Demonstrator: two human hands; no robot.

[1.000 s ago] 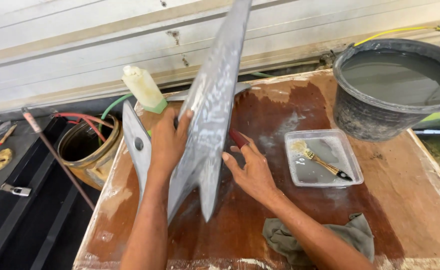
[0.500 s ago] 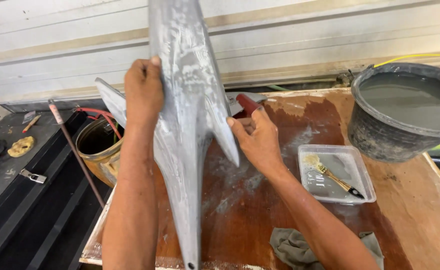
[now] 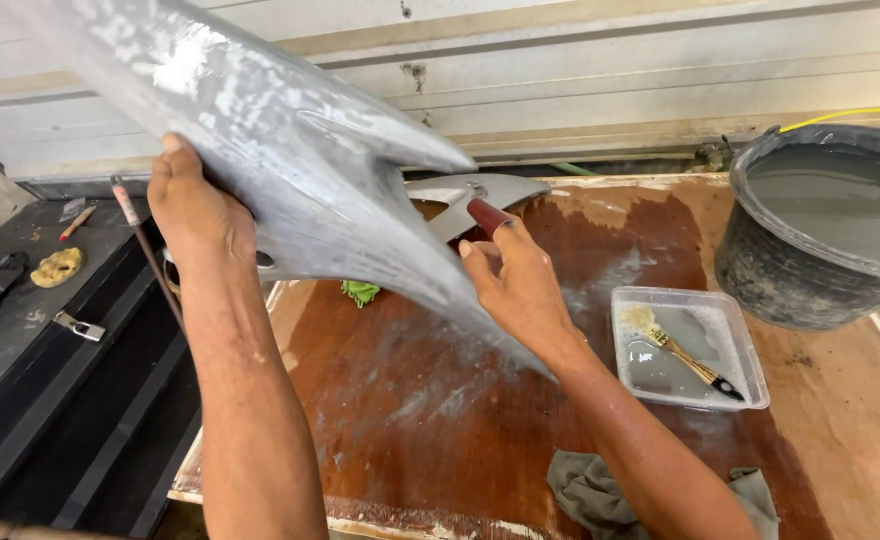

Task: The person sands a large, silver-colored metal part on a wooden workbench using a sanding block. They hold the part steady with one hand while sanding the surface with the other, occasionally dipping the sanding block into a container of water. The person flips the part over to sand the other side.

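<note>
The left hand [image 3: 195,205] is closed on the near edge of a large grey finned casting [image 3: 280,160], palm against its underside with the thumb pointing up along the surface; the fingers are hidden behind the piece. The casting is held tilted in the air above the wet brown table [image 3: 410,400], its pointed fins reaching out towards the far wall. The right hand [image 3: 520,285] sits just beside the casting's lower fin, fingers curled shut around a tool with a dark red handle [image 3: 487,215] whose working end cannot be made out; the knuckles lie close to the fin, though contact cannot be told. Right of the casting, a clear plastic tray [image 3: 735,385] on the table holds a paintbrush [image 3: 685,355]. Beyond the tray stands a dark bucket [image 3: 810,270] of grey liquid. Below the casting, at the table's near edge, lies a grey rag [image 3: 590,490].
</note>
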